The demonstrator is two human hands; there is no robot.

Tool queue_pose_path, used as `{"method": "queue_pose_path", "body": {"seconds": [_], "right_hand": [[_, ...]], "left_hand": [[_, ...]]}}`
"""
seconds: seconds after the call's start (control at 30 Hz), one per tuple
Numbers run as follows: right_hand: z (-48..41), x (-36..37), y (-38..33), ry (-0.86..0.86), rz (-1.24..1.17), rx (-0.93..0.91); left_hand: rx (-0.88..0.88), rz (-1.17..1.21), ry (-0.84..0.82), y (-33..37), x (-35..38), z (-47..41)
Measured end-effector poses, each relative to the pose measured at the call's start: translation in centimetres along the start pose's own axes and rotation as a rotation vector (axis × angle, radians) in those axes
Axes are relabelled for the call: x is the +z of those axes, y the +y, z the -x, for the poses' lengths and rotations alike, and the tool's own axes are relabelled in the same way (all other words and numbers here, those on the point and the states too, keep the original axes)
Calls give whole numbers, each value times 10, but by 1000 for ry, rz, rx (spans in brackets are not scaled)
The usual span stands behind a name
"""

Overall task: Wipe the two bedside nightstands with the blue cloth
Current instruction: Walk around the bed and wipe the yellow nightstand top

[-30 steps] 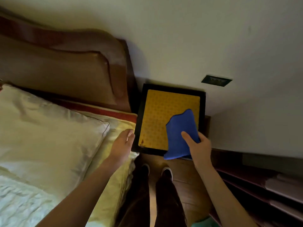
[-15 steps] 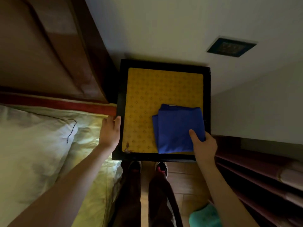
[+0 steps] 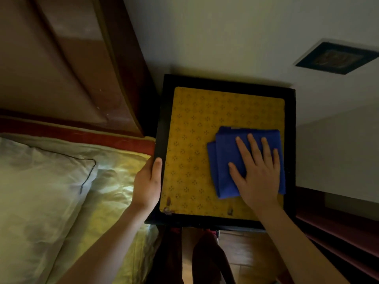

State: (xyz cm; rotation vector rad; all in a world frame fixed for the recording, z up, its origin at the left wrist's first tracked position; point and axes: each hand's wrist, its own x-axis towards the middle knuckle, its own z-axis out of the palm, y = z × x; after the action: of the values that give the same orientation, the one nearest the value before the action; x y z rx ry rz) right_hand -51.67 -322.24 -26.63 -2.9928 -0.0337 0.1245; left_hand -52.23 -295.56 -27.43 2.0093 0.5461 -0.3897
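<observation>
Head view: the right hand [image 3: 257,171], which half a second ago only touched the near edge of the folded blue cloth [image 3: 225,160], now lies flat on it, fingers spread, palm down. So pressing contact is made; wiping of this first nightstand looks set to start. The left hand [image 3: 148,182] grips the black-framed, yellow-patterned nightstand top [image 3: 194,124] by its bed-side rim, thumb on top. The cloth sits under the right palm, right of the left hand. Its long axis runs roughly away from the person, folded edges toward the left hand.
</observation>
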Motion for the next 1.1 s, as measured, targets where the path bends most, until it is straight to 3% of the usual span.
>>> {"method": "queue_pose_path", "body": {"seconds": [0.2,0.3,0.53,0.73,0.93,1.1], "right_hand": [[-105,-8,10,20,-15,142],[-74,-8,8,11,-23,155],[95,-2,1,-104,-5,271],[13,-2,0,-33,-22,391],[-111,-12,29,-25,-54,346],[-12,-7,12,-9,-14,203]], "left_hand": [[7,45,13,-3,2,-1],[-15,59,7,3,0,3],[-22,62,11,5,-1,3],[-25,72,7,-2,2,-2],[-29,58,30,-2,3,0],[-39,56,28,4,1,4]]}}
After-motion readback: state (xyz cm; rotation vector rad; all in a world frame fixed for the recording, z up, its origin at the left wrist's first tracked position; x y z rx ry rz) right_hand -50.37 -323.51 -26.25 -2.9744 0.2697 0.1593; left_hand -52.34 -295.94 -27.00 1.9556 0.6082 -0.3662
